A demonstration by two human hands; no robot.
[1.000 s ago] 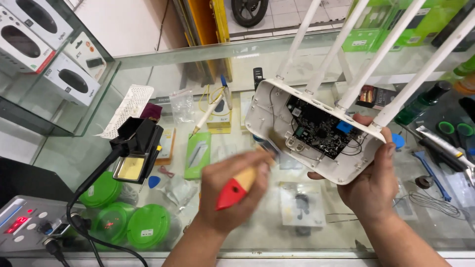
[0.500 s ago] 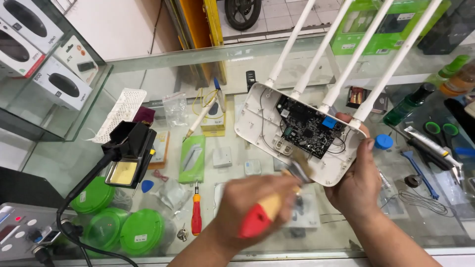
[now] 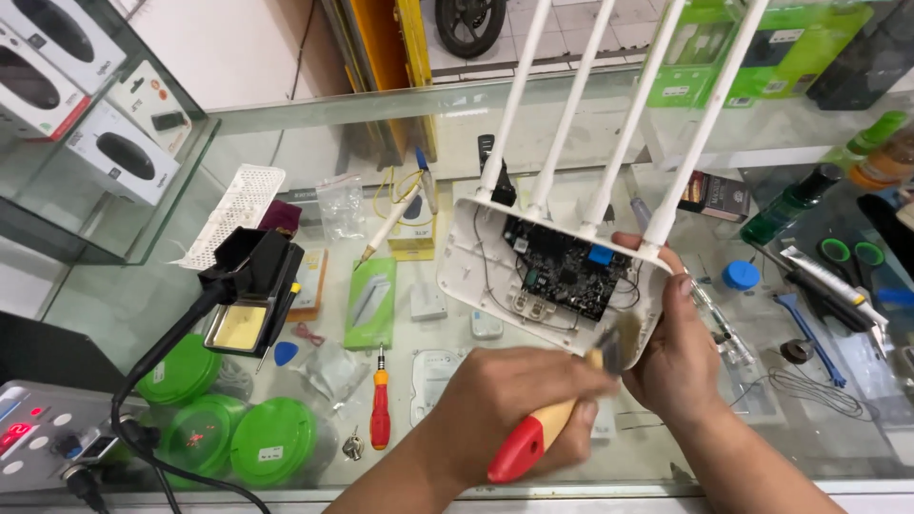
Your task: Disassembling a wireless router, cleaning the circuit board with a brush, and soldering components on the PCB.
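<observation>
Left hand (image 3: 505, 405) clamps brush (image 3: 547, 428) against router (image 3: 552, 271); right hand (image 3: 671, 352) grips router edge.

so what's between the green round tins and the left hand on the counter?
Head view: a small red-and-yellow screwdriver lies between the green tins and the left hand, with a small metal bit beside it.

Green round lids (image 3: 233, 428), a small screwdriver (image 3: 380, 411), and scissors (image 3: 852, 259).

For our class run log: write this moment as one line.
left hand: grips brush | right hand: holds opened router | bristles at router's lower edge
</observation>
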